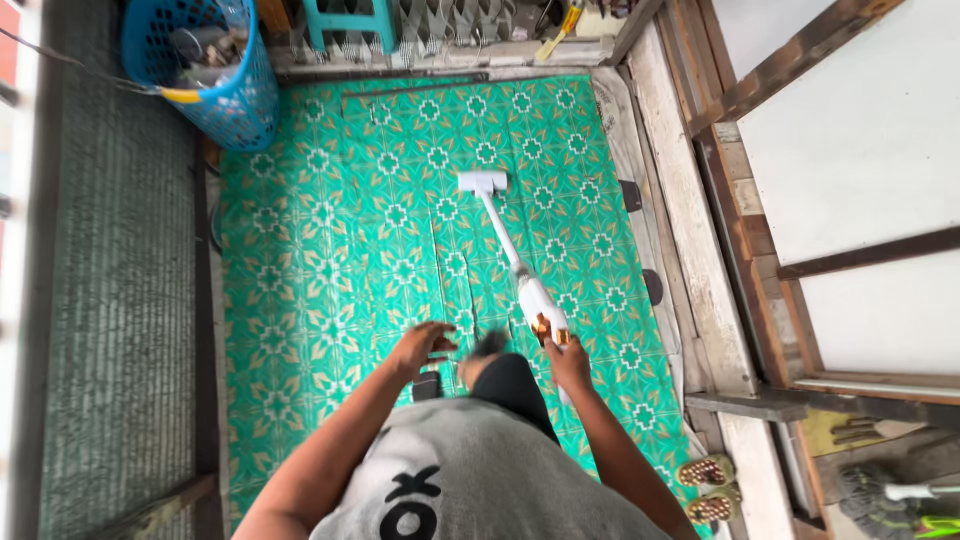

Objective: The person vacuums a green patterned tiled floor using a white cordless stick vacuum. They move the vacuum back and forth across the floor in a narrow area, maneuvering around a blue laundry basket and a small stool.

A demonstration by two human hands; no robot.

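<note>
Vacuuming on the green patterned mat [330, 230]: your right hand [568, 362] grips the white stick vacuum [522, 280], head mid-mat toward its far edge; your left hand [425, 347] hangs open, empty. Keep the head flat.

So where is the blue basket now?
The blue basket stands in the top-left corner of the head view, at the far edge of the green mat.
</note>
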